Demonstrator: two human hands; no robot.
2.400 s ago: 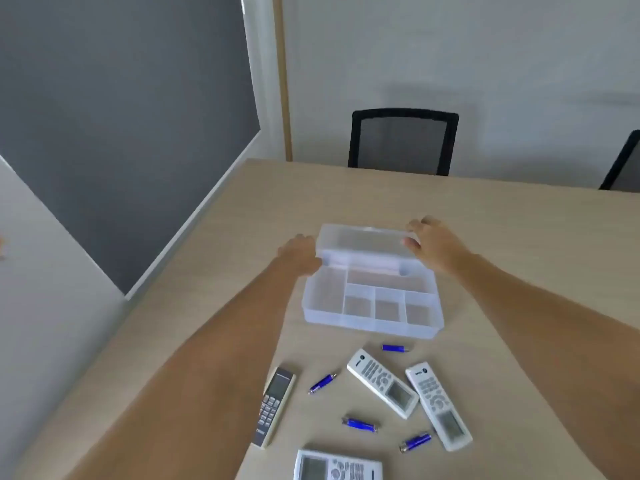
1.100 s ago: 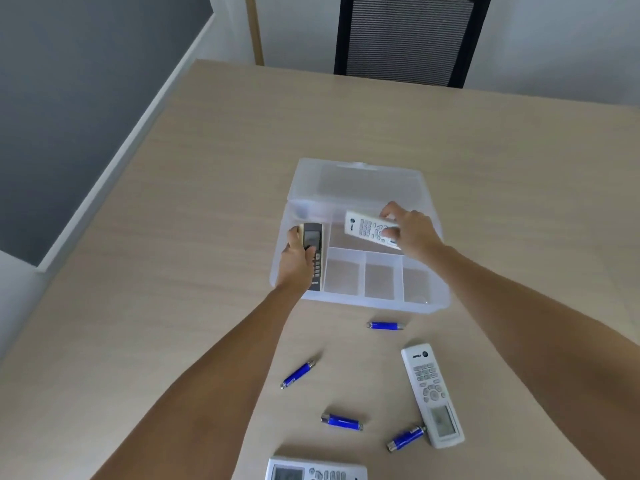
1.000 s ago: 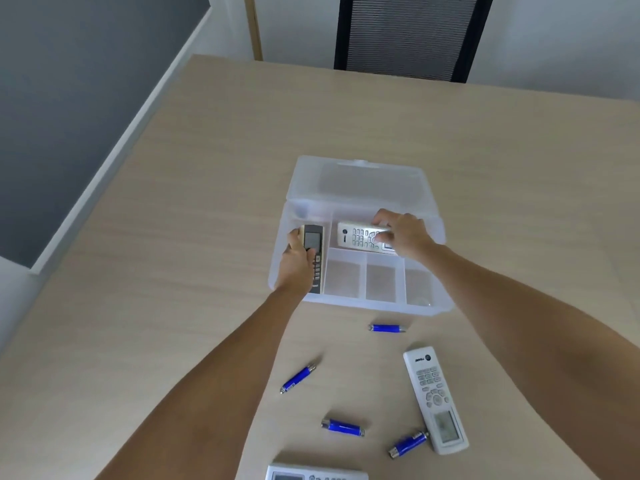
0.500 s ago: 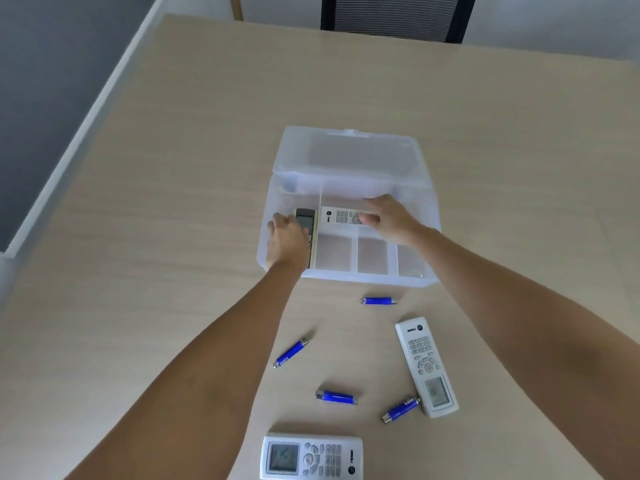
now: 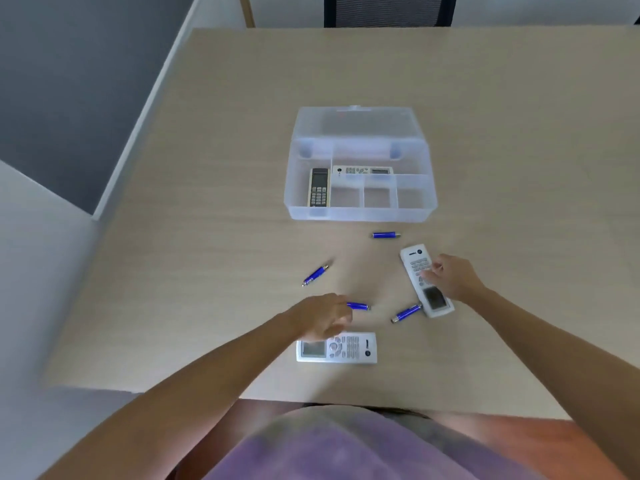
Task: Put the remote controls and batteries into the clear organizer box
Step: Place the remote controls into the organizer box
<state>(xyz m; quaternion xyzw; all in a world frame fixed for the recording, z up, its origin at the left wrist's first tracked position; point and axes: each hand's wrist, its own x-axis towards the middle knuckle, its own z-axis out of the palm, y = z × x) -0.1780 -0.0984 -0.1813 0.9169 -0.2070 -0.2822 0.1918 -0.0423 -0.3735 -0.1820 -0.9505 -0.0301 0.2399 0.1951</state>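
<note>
Clear organizer box (image 5: 360, 213): sitting lid-open on the table (image 5: 207, 202), well beyond both hands; dark remote (image 5: 319, 187) lying lengthwise in its left compartment; white remote (image 5: 362, 170) lying crosswise in the long rear compartment; the three small front compartments showing nothing inside.

Right hand (image 5: 453, 282): resting on the upright white remote (image 5: 425, 280), fingers curling over its keypad and closing on its edges; the grip looking not yet complete, and the remote lying flat on the table.

Left hand (image 5: 320, 318): hovering between a blue battery (image 5: 358, 306) and the sideways white remote (image 5: 336, 348), fingers loosely curled; motion blur is making it hard to tell whether they are touching either, so possibly holding nothing.

Loose batteries: one near the box front (image 5: 386, 234); one to the left (image 5: 314, 275); one touching or just beside the lower end of the upright remote (image 5: 406, 313).

Handling note for the step in hand: pinching each remote by its long edges, not its face, is likely giving the surest lift; lifting the right-hand remote straight up is avoiding knocking the battery beside it into a roll; the two remaining remotes are probably fitting only the long compartments, leaving the small front cells for batteries.
</note>
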